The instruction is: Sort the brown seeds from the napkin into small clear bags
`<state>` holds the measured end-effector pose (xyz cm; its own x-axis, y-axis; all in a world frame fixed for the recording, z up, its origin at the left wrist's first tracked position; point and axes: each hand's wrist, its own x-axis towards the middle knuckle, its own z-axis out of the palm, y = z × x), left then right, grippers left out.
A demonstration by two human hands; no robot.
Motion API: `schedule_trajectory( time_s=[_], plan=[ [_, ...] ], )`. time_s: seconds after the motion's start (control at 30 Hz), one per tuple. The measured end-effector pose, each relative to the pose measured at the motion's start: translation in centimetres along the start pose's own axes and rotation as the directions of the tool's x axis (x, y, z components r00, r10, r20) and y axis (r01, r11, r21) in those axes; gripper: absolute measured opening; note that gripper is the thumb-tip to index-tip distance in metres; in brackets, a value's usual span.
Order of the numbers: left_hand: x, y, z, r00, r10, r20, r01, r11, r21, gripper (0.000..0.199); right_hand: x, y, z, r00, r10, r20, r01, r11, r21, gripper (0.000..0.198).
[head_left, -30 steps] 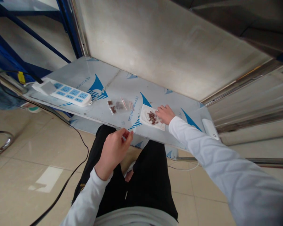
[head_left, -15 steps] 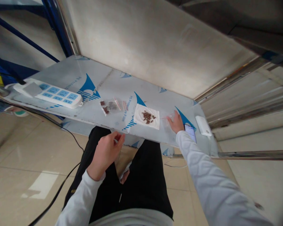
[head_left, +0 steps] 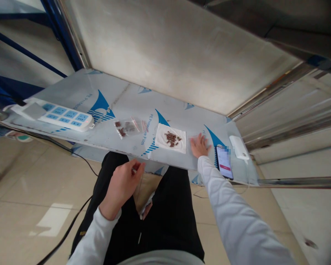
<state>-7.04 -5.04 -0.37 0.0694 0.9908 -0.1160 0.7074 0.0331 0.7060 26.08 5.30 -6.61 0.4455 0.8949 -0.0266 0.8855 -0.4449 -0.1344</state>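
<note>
My right hand [head_left: 200,145] lies palm down on the shelf with its fingers spread, over what looks like a clear plastic bag [head_left: 192,140]. To its left is a white cloth or tissue [head_left: 162,140] bearing a pile of small brown screw-like pieces [head_left: 171,138]. My left hand [head_left: 127,180] hovers in front of the shelf edge, above my lap, fingers curled in towards the thumb; anything inside them is hidden. Beyond it, small clear zip bags [head_left: 130,126] lie on the shelf, one containing reddish-brown pieces [head_left: 121,130].
A white power strip [head_left: 63,116] is at the left end of the film-covered shelf [head_left: 127,97]. On the right are a lit phone [head_left: 224,162] and a white box-shaped device [head_left: 239,147] with a cable. A wall panel [head_left: 168,55] rises behind.
My right hand has shifted slightly left and towards me, and its fingers have spread flat. More of the phone now shows. My left hand has barely moved.
</note>
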Motion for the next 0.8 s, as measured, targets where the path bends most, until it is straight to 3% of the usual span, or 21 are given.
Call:
schedule_trajectory(
  time_s=[0.07, 0.17, 0.3, 0.4, 0.5, 0.63, 0.7, 0.8],
  plan=[
    [-0.1, -0.3, -0.3, 1.000, -0.012, -0.009, 0.012, 1.000, -0.016, 0.033, 0.4, -1.6, -1.1, 0.997, -0.043, -0.070, 0.042, 0.999, -0.012, 0.070],
    [0.0, -0.8, -0.7, 0.999, -0.041, -0.012, 0.041, 0.998, -0.037, 0.033, 1.9, -5.5, -2.0, 0.959, -0.237, -0.154, 0.229, 0.971, -0.070, 0.061],
    [0.3, -1.4, -1.2, 0.995, -0.098, -0.016, 0.097, 0.994, -0.041, 0.035, 5.1, -11.0, -0.9, 0.876, -0.477, -0.073, 0.472, 0.878, -0.083, 0.042],
    [0.1, -2.0, -1.6, 0.991, -0.135, -0.021, 0.133, 0.989, -0.064, 0.035, 6.9, -13.4, 0.2, 0.840, -0.536, -0.081, 0.534, 0.844, -0.046, 0.026],
    [-0.5, -2.8, -2.1, 0.984, -0.176, -0.035, 0.172, 0.981, -0.094, 0.036, 7.6, -14.0, 0.5, 0.824, -0.553, -0.124, 0.556, 0.831, -0.018, 0.020],
    [-0.3, -3.8, -2.2, 0.978, -0.190, -0.089, 0.184, 0.980, -0.081, 0.035, 6.4, -12.7, -0.2, 0.807, -0.561, -0.182, 0.573, 0.820, 0.012, 0.019],
    [1.3, -4.1, -1.9, 0.973, -0.163, -0.161, 0.157, 0.986, -0.053, 0.034, 4.9, -11.3, -0.6, 0.794, -0.563, -0.230, 0.588, 0.807, 0.056, 0.018],
    [6.0, -4.0, -0.8, 0.956, -0.092, -0.279, 0.102, 0.995, 0.020, 0.030, 2.3, -9.2, -0.5, 0.780, -0.581, -0.233, 0.613, 0.785, 0.092, 0.014]
  ],
)
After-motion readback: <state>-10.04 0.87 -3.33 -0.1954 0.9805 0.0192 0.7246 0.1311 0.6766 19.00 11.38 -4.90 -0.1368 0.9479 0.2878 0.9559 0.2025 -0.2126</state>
